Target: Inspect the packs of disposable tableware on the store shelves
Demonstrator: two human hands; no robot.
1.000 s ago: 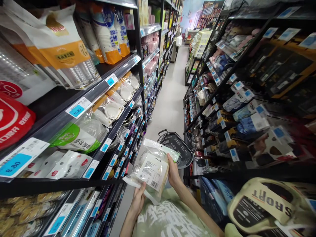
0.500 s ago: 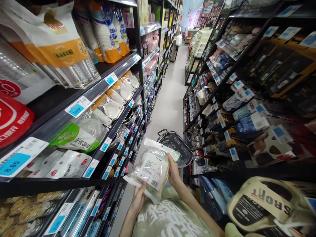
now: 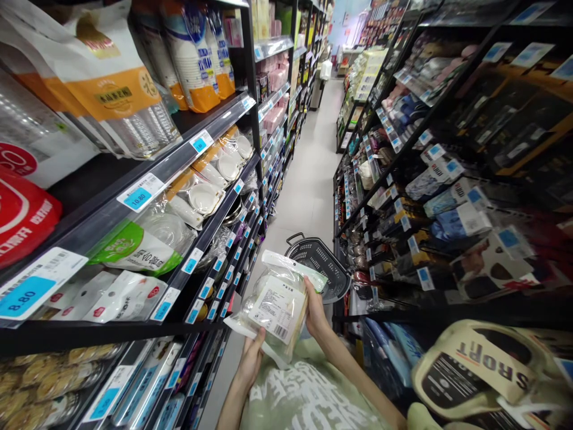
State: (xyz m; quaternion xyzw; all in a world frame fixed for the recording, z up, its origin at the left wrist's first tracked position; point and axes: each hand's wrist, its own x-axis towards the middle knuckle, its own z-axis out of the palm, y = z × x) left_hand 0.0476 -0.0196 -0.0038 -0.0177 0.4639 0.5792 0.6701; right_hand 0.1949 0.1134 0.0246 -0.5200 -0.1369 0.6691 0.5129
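Note:
Between my two hands is a clear plastic package (image 3: 280,307) with a white printed label and barcode facing up; its contents are hard to make out. My left hand (image 3: 251,358) grips its lower left edge, thumb on top. The right side of the package is held by my right hand (image 3: 314,312), whose thumb lies along the edge while the other fingers are hidden behind. Just beyond the package, a dark perforated shopping basket (image 3: 329,269) is partly covered by it.
On the left, a shelf rack (image 3: 188,149) holds bagged cups (image 3: 120,89), packaged plates (image 3: 203,197) and price tags. Packaged clothing (image 3: 456,221) fills the right rack, with beige slippers (image 3: 474,364) lower down. A pale floor aisle (image 3: 308,167) runs between them toward a counter.
The view has shifted very slightly. Both hands keep the package in nearly the same position.

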